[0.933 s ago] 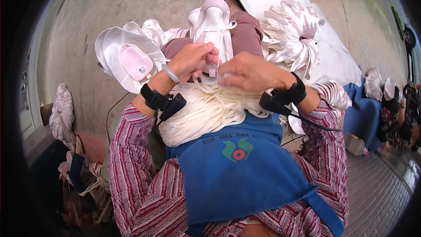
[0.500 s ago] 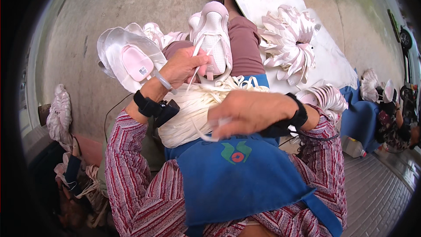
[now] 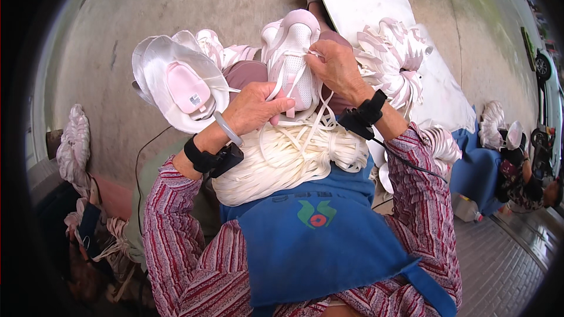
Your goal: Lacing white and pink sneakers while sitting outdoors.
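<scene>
Head view: on the apron, a lace bundle; beyond it, we judge the shoe upper light, pliable, best held by its edge. Left hand and right hand pinch limp lace, fingers closed; we'd grip near its tip.

Concrete floor: soft, diffuse light is spreading evenly over it.
White sheet: it is reflecting strongly, its surface nearly washing out.
Left hand and right hand: both are showing fairly sharply, with gentle shading.
Blue apron: it is taking mild, even light.
Lower-left corner: deep shadow is swallowing detail.
Paving: pale sheen is glinting along its right side.
Car: it is bending and softening.
Rim: black vignetting is rounding off the corners.
</scene>
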The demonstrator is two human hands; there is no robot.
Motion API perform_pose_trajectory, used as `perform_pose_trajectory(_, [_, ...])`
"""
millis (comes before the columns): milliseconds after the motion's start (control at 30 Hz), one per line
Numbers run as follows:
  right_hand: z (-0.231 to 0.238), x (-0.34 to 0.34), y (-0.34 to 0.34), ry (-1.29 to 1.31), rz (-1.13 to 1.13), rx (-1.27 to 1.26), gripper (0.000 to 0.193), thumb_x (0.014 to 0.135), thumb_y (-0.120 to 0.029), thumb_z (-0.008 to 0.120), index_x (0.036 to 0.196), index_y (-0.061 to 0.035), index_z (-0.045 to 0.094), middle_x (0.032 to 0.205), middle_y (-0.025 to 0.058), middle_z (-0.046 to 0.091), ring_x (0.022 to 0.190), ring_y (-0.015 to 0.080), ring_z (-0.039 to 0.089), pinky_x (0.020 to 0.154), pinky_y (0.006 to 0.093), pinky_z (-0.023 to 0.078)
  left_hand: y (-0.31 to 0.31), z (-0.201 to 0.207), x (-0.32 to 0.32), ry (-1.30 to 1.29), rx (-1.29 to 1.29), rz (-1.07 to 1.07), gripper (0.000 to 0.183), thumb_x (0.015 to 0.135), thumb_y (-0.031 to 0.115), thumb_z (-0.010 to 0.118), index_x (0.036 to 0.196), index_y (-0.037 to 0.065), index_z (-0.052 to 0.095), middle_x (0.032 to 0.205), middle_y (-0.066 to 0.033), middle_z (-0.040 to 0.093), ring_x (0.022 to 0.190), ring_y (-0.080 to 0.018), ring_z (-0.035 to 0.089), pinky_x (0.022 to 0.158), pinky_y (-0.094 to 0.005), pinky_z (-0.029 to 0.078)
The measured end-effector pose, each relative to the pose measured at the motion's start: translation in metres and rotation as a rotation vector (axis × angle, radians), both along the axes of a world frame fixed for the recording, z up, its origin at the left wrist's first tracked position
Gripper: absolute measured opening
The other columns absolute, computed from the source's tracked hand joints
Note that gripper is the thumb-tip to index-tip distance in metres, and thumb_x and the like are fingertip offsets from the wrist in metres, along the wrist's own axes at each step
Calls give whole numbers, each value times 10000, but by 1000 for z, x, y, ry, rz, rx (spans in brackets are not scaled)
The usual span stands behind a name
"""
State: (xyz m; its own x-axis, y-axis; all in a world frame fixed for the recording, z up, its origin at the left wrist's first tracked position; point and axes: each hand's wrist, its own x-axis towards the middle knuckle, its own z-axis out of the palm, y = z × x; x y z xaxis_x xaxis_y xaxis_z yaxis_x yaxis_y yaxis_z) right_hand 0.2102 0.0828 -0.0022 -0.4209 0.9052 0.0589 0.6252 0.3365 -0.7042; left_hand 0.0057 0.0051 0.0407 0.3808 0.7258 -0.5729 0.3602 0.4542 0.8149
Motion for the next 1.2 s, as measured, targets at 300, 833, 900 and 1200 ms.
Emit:
perform_pose_trajectory(300, [-9, -4, 0, 34, 47, 260, 142, 795, -127, 578, 829, 8, 607, 727, 195, 605, 692, 369, 608, 642, 434, 474, -2, 1, -1, -109, 8, -20, 253, 923, 275, 577, 901, 38, 660, 620, 29, 551, 502, -30, 443, 453, -190, 350])
perform_pose_trajectory(833, [2, 12, -5, -47, 134, -113, 440, 825, -344, 585, 953, 77, 563, 720, 277, 625, 723, 381, 647, 693, 445, 501, 4, 30, -30, -255, 94, 129, 325, 970, 304, 512, 831, 28, 609, 571, 42, 450, 499, -27, 378, 480, -173, 330])
perform_pose_trajectory(900, [3, 5, -20, -172, 119, -115, 408, 842, -319, 568, 961, 69, 527, 712, 287, 618, 710, 403, 643, 670, 472, 499, 7, 29, -30, -258, 117, 179, 337, 977, 310, 493, 828, 29, 605, 576, 36, 455, 522, -32, 389, 511, -181, 331])
perform_pose_trajectory(1200, [-20, 20, -6, -217, 125, -77, 365, 893, -269, 515, 1093, 26, 438, 763, 312, 616, 742, 453, 623, 703, 506, 483, 21, 41, -42, -862, 88, 483, 254, 1013, 223, 379, 956, 20, 520, 625, 31, 400, 696, -114, 524, 903, -362, 498])
